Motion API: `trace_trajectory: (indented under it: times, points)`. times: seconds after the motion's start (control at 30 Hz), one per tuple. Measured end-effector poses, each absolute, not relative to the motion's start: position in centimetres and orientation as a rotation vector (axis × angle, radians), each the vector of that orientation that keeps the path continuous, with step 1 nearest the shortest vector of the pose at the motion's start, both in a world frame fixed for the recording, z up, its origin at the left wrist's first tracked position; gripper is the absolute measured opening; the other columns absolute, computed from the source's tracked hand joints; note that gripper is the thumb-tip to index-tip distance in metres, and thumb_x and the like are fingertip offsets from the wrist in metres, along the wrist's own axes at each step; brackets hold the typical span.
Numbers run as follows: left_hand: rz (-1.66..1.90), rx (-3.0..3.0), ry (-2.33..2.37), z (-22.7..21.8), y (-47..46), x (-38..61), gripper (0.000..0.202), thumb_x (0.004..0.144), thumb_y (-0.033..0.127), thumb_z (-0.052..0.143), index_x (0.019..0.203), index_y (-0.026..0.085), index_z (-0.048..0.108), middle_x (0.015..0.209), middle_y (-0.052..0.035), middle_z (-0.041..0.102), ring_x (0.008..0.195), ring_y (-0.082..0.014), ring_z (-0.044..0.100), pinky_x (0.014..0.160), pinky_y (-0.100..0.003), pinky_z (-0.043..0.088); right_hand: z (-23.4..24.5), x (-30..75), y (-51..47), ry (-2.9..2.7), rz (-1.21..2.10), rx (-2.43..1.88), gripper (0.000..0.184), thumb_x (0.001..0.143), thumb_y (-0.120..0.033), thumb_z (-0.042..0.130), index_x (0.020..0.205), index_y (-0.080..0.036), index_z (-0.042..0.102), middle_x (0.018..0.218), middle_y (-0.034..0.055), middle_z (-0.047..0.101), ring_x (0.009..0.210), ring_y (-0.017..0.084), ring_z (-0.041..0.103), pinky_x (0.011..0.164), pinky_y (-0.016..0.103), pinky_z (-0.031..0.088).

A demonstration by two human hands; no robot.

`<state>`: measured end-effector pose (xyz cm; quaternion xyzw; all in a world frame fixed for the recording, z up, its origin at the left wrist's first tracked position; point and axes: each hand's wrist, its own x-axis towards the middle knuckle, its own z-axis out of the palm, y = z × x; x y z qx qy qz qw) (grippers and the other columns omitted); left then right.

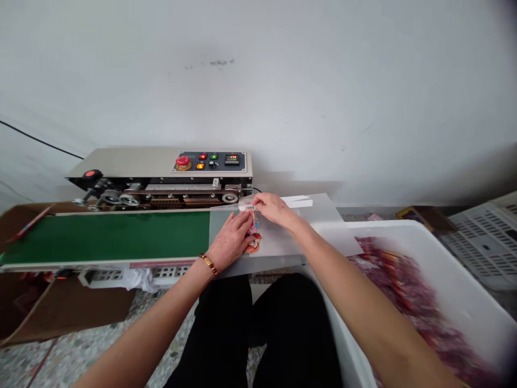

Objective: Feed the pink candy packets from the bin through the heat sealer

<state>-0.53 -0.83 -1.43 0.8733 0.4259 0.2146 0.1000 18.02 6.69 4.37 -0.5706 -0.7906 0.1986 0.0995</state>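
Note:
A small clear packet [253, 242] with a pink and orange print lies on a white sheet at the right end of the belt sealing machine [169, 178]. My left hand [231, 240] rests over the packet's left side, its fingers stretched out and pressing it down. At the packet's upper end, near a barcode label, my right hand [272, 208] pinches the edge between thumb and fingers. Part of the packet is hidden under my left fingers. The machine's green conveyor belt [109, 234] runs off to the left of my left hand.
A white tub [396, 229] heaped with pink packets [404, 291] stands at the right. White plastic crates [484, 242] are beyond it. A cardboard box [72, 307] sits below the belt at the left. The control panel [210, 161] has lit buttons and a red stop knob.

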Motion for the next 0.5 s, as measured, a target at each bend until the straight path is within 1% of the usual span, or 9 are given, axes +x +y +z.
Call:
trace_trajectory:
  times: [0.1,0.17,0.23,0.33,0.43,0.5]
  points:
    - [0.625,2.600,1.261,-1.2,-0.5,-0.6,0.046,0.098,0.027,0.054,0.143,0.017,0.049,0.151,-0.0188,0.051,0.144,-0.0316,0.047,0.122,-0.060,0.034,4.4,20.5,5.2,-2.172,0.545,-1.664,0.035,0.094,-0.018,0.044,0.117,-0.022,0.069,0.112,0.0056,0.076,0.099,0.021,0.070,0.088,0.032,0.051]
    - [0.619,2.609,1.258,-0.9,-0.4,-0.9,0.044,0.098,0.026,0.054,0.140,0.016,0.051,0.149,-0.0193,0.052,0.144,-0.0313,0.046,0.123,-0.059,0.033,4.2,22.8,3.2,-2.082,0.531,-1.652,0.033,0.094,-0.021,0.043,0.115,-0.021,0.069,0.111,0.0069,0.076,0.095,0.021,0.070,0.087,0.034,0.053]
    - [0.625,2.615,1.254,-0.7,-0.3,-1.3,0.042,0.098,0.025,0.052,0.140,0.017,0.053,0.149,-0.0184,0.053,0.144,-0.0304,0.046,0.124,-0.058,0.032,3.8,25.3,0.6,-2.009,0.527,-1.610,0.031,0.095,-0.026,0.043,0.110,-0.022,0.070,0.109,0.0077,0.075,0.090,0.022,0.070,0.083,0.035,0.055]
    - [0.623,2.605,1.273,-0.9,0.0,-2.8,0.044,0.099,0.026,0.049,0.142,0.019,0.051,0.150,-0.0172,0.053,0.144,-0.0295,0.047,0.124,-0.058,0.032,3.0,29.0,-4.2,-1.913,0.540,-1.615,0.029,0.094,-0.035,0.046,0.108,-0.024,0.069,0.108,0.0086,0.075,0.092,0.024,0.071,0.079,0.035,0.057]
    - [0.589,2.585,1.335,-1.2,0.5,-5.8,0.045,0.100,0.033,0.047,0.142,0.018,0.052,0.151,-0.0175,0.053,0.143,-0.0303,0.047,0.123,-0.058,0.032,1.9,33.3,-9.6,-1.848,0.450,-1.697,0.025,0.095,-0.041,0.048,0.102,-0.027,0.068,0.104,0.0079,0.076,0.097,0.026,0.071,0.088,0.041,0.057]
    - [0.546,2.565,1.359,-0.8,0.6,-8.7,0.046,0.100,0.039,0.046,0.140,0.018,0.054,0.151,-0.0170,0.053,0.142,-0.0309,0.049,0.123,-0.058,0.033,1.0,36.5,-13.4,-1.791,0.361,-1.765,0.023,0.095,-0.042,0.050,0.103,-0.029,0.068,0.105,0.0076,0.076,0.098,0.027,0.071,0.091,0.043,0.056]
